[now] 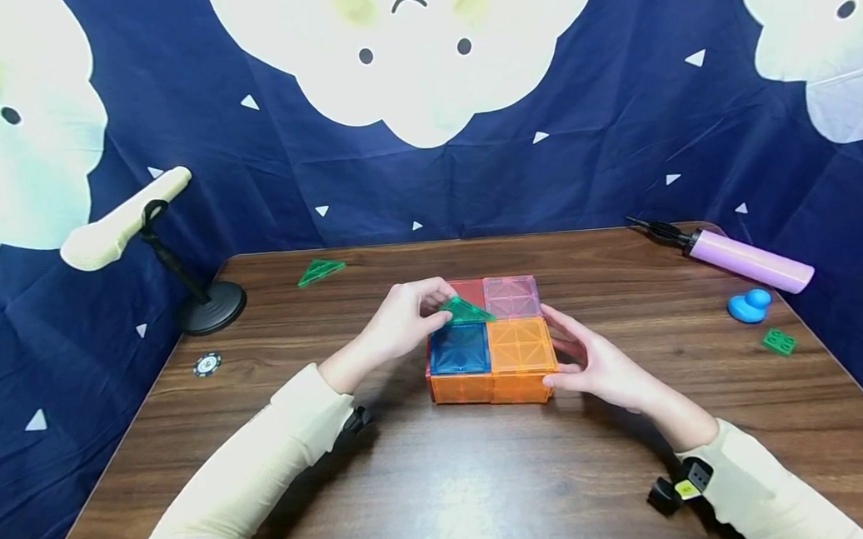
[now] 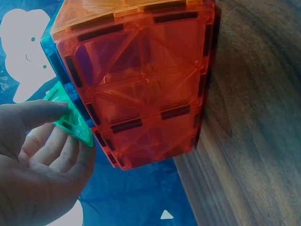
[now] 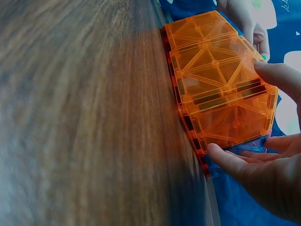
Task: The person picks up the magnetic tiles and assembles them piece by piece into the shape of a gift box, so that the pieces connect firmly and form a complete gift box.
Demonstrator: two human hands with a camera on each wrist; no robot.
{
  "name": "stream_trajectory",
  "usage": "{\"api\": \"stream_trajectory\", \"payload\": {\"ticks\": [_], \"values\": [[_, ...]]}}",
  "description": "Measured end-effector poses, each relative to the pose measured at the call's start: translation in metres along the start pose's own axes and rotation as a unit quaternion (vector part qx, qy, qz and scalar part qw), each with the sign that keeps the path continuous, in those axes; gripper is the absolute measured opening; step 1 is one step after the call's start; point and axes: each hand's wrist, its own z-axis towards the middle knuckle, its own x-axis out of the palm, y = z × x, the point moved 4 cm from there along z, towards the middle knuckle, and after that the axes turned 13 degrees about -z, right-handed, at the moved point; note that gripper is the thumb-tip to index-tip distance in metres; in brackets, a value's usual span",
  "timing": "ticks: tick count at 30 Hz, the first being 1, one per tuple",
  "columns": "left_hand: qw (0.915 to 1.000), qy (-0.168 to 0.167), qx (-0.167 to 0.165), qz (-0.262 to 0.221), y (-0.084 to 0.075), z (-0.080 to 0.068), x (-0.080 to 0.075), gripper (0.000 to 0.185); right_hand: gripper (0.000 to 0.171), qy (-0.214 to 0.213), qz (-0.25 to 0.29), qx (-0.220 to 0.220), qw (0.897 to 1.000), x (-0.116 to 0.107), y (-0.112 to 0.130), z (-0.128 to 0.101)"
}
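A low box of translucent magnetic tiles [image 1: 462, 389] sits on the table, with red, pink, blue and orange squares on top. My left hand [image 1: 407, 317] pinches a green triangular magnetic tile [image 1: 468, 309] between thumb and fingers, over the box top near the blue tile [image 1: 459, 349]. In the left wrist view, the green tile [image 2: 75, 120] is beside the blue edge, near the red side wall [image 2: 146, 80]. My right hand [image 1: 599, 364] holds the box's right end, thumb at the front corner, fingers along the side. The right wrist view shows its fingertips against the orange tiles [image 3: 214, 63].
Another green triangular tile [image 1: 320, 270] lies at the back left. A poker chip [image 1: 207, 364] and a black stand [image 1: 211, 308] bearing a cream-covered object [image 1: 123, 220] are at left. At right lie a purple hand pump [image 1: 750, 260], a blue knobbed piece [image 1: 750, 305] and a green block [image 1: 779, 341].
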Motion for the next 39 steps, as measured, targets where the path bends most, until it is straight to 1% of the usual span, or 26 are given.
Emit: {"api": "stream_trajectory", "payload": {"ticks": [6, 10, 12, 14, 16, 17, 19, 21, 23, 24, 26, 28, 30, 33, 34, 36, 38, 39], "values": [[0.9999, 0.006, -0.011, 0.010, 0.000, -0.001, 0.001, 0.019, 0.096, 0.002, 0.002, 0.003, 1.000, 0.000, 0.000, 0.000], [0.9999, 0.010, -0.004, 0.008, 0.001, -0.002, 0.000, 0.022, 0.097, 0.001, 0.003, 0.003, 1.000, 0.000, -0.001, 0.000], [0.9999, 0.008, 0.002, -0.008, 0.003, -0.001, -0.002, 0.023, 0.097, 0.001, 0.005, 0.003, 1.000, 0.000, -0.001, 0.000], [0.9997, -0.011, 0.003, -0.023, 0.006, 0.000, -0.009, 0.023, 0.097, 0.002, 0.004, 0.002, 1.000, 0.000, -0.001, 0.000], [0.9987, -0.044, -0.005, -0.028, 0.012, 0.003, -0.021, 0.023, 0.096, 0.002, 0.003, 0.000, 1.000, 0.000, -0.001, 0.000], [0.9976, -0.065, -0.011, -0.024, 0.017, 0.005, -0.029, 0.025, 0.096, 0.001, 0.003, 0.000, 1.000, 0.000, -0.002, 0.000], [0.9937, -0.107, -0.032, 0.010, 0.032, 0.009, -0.047, 0.028, 0.096, 0.000, 0.001, 0.000, 1.000, -0.001, -0.002, 0.000], [0.9860, -0.143, -0.062, 0.060, 0.050, 0.012, -0.066, 0.030, 0.097, 0.000, 0.000, 0.001, 1.000, -0.001, -0.002, 0.001], [0.9747, -0.165, -0.097, 0.116, 0.072, 0.013, -0.085, 0.031, 0.098, 0.000, -0.001, 0.003, 1.000, -0.001, -0.003, 0.001], [0.9675, -0.171, -0.116, 0.146, 0.083, 0.012, -0.093, 0.033, 0.098, 0.001, 0.000, 0.003, 1.000, -0.001, -0.003, 0.001], [0.9521, -0.169, -0.161, 0.197, 0.105, 0.009, -0.109, 0.037, 0.099, 0.003, 0.003, 0.004, 1.000, -0.001, -0.002, 0.001], [0.9358, -0.149, -0.210, 0.241, 0.125, 0.004, -0.120, 0.045, 0.099, 0.004, 0.004, 0.005, 1.000, -0.001, -0.002, 0.002], [0.9196, -0.115, -0.255, 0.275, 0.141, 0.000, -0.128, 0.053, 0.100, 0.005, 0.004, 0.005, 1.000, -0.001, -0.002, 0.002], [0.9016, -0.062, -0.307, 0.298, 0.155, -0.006, -0.133, 0.064, 0.100, 0.005, 0.001, 0.007, 1.000, -0.001, -0.002, 0.003], [0.8978, -0.049, -0.317, 0.302, 0.157, -0.007, -0.134, 0.066, 0.100, 0.005, 0.001, 0.007, 1.000, -0.001, -0.001, 0.003], [0.8935, -0.033, -0.326, 0.306, 0.159, -0.010, -0.132, 0.069, 0.100, 0.006, 0.003, 0.007, 1.000, 0.000, -0.001, 0.002], [0.8918, -0.025, -0.325, 0.314, 0.156, -0.011, -0.129, 0.070, 0.100, 0.006, 0.005, 0.007, 1.000, -0.001, -0.001, 0.001], [0.8925, -0.024, -0.320, 0.317, 0.153, -0.012, -0.126, 0.070, 0.100, 0.006, 0.006, 0.006, 1.000, -0.001, -0.001, 0.001]]}}
